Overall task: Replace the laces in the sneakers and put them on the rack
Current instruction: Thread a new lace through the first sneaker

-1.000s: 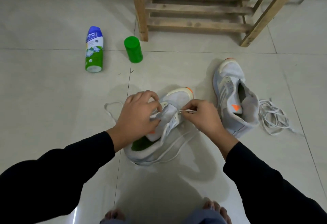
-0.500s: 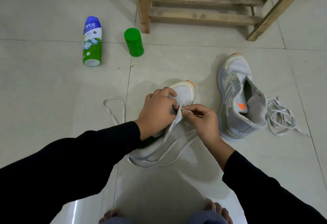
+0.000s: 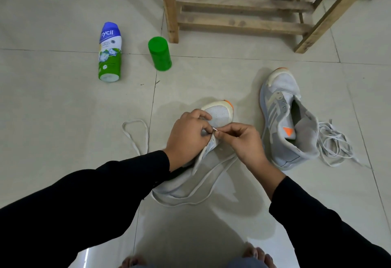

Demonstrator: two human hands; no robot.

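Sneakers, a grey pair with orange accents, are sitting on a pale tiled floor. A person in black sleeves is working on the near sneaker point(image 3: 219, 115), which is lying directly in front of them with its toe pointing away.

The left hand point(image 3: 186, 138) is curling over that sneaker's upper, gripping the eyelet strip and lifting it. The right hand point(image 3: 243, 141), just right of the near sneaker's toe end, is pinching the stiff lace tip point(image 3: 214, 129) between thumb and forefinger, with the other fingers folding in loosely. The tip is sitting right at the eyelet strip, touching or nearly touching the left fingertips point(image 3: 206, 117). Whether it is already entering a hole is hard to tell, since the fingers are covering the eyelet. The rest of the white lace point(image 3: 135, 121) is looping out on the floor to the left of the near sneaker.

Threading appears to be the step in hand, at an eyelet close to the toe. The next move is probably calling for a fine poke of the tip through the hole. After that would come a fresh pinch on the far side to draw the slack through.

The second sneaker point(image 3: 283, 124) is sitting to the right of the near sneaker, unlaced, with a loose heap of lace point(image 3: 332, 143) on its far side. The wooden rack point(image 3: 239, 22) is standing well beyond the near sneaker, and neither shoe is on it yet. A blue-and-green bottle point(image 3: 110, 52) and a green canister point(image 3: 159, 56) are sitting beyond the near sneaker, to its left.
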